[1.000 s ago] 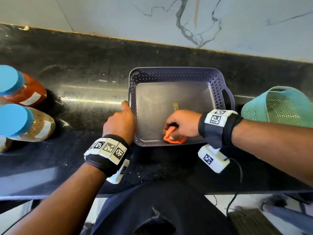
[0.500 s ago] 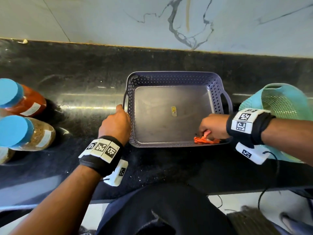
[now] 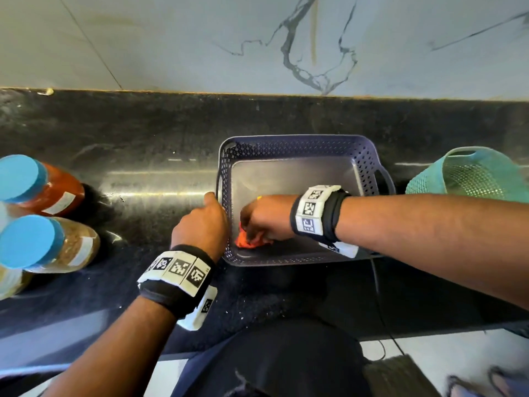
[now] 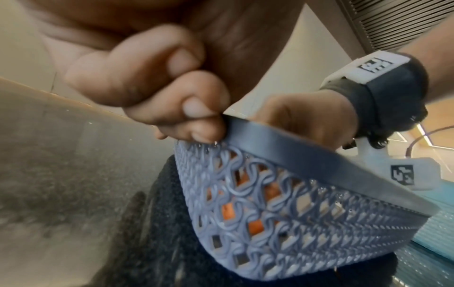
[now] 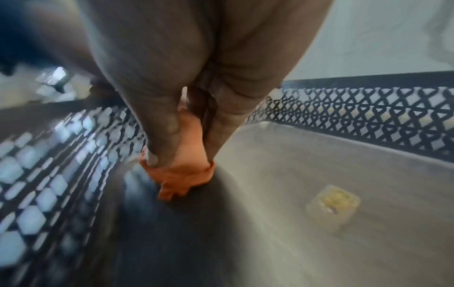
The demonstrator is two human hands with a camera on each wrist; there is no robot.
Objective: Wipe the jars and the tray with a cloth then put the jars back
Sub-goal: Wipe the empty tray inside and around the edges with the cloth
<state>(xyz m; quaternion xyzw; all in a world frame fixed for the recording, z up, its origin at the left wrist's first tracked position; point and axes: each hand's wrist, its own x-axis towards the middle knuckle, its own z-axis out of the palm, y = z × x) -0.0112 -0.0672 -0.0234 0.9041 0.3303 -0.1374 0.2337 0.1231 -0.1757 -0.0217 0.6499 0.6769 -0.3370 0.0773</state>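
Observation:
A grey-purple perforated tray (image 3: 297,146) stands on the black counter (image 3: 143,138). My left hand (image 3: 204,222) grips its left rim (image 4: 270,141), fingers curled at the edge. My right hand (image 3: 264,216) is inside the tray and holds a bunched orange cloth (image 3: 247,241) against the floor in the near left corner; the cloth (image 5: 183,174) shows under my fingers and through the mesh (image 4: 228,211). At the far left lie jars with blue lids: one with red contents (image 3: 57,190), one with brown contents (image 3: 71,245).
A small yellow sticker (image 5: 334,202) sits on the tray floor. A teal mesh basket (image 3: 475,176) stands to the right of the tray. A marble wall (image 3: 257,38) backs the counter. A third jar (image 3: 8,282) peeks in at the left edge.
My right hand has dragged the orange cloth from the tray's near right corner across to the near left corner. The left hand has kept its hold on the left rim.

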